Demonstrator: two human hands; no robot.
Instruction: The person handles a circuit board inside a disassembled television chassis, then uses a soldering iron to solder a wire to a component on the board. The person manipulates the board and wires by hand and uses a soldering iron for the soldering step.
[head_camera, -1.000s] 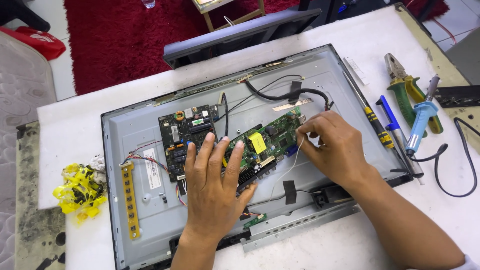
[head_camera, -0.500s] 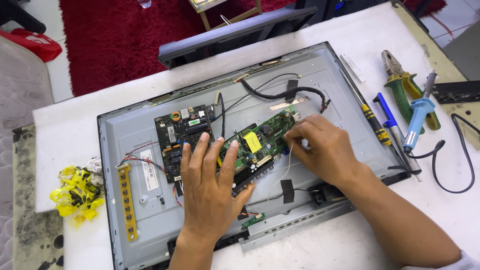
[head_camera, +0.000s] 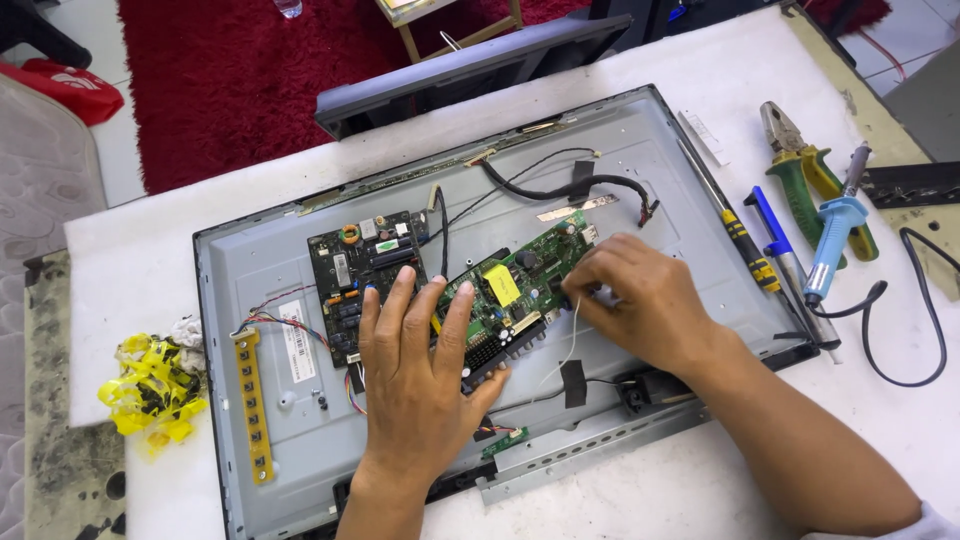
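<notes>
The green circuit board (head_camera: 515, 290) looks light, stiff and fragile — best gripped by its edges. Left hand (head_camera: 415, 385) presses it flat, fingers spread; right hand (head_camera: 640, 300) fingers pinch its right edge.

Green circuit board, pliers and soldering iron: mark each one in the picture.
Green circuit board (head_camera: 520, 275), head view, yellow-labelled middle.
Pliers (head_camera: 800, 190), head view, green handle.
Soldering iron (head_camera: 832, 240), head view, blue grip.

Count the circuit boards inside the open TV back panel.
4: dark power board at left, green main board under both hands, yellow button strip at far left, small green board near the bottom edge. Others may be hidden.
</notes>
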